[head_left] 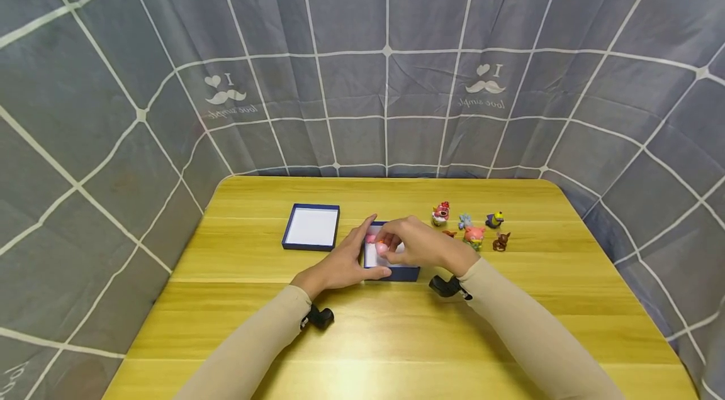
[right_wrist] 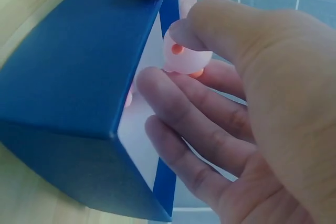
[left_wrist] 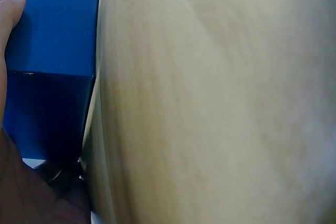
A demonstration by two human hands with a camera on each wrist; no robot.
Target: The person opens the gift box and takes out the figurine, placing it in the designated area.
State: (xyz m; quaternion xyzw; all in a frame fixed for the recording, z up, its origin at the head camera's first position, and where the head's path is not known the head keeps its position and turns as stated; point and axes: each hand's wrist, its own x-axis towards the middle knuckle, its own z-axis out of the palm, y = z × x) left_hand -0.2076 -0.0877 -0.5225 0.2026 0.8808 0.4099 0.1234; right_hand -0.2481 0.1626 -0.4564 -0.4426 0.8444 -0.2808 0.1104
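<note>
A dark blue box (head_left: 404, 274) with a white inside stands open-topped on the table. My left hand (head_left: 342, 261) holds it at its left side, the thumb at the front wall and the fingers reaching to the back corner. Over the opening, my right hand (head_left: 421, 243) pinches a small pink figurine (right_wrist: 184, 56) with orange spots between thumb and fingers. Another pink object (head_left: 370, 239) lies inside the box near the back left; its kind is hidden. In the left wrist view the blue box (left_wrist: 52, 30) shows mainly its outer walls.
The shallow blue lid (head_left: 310, 227) lies left of the box, white inside up. Right of the box stand several small figurines: a red-and-white one (head_left: 440, 214), a pink one (head_left: 474, 238), a brown one (head_left: 501, 241) and a dark one with a yellow top (head_left: 494, 219).
</note>
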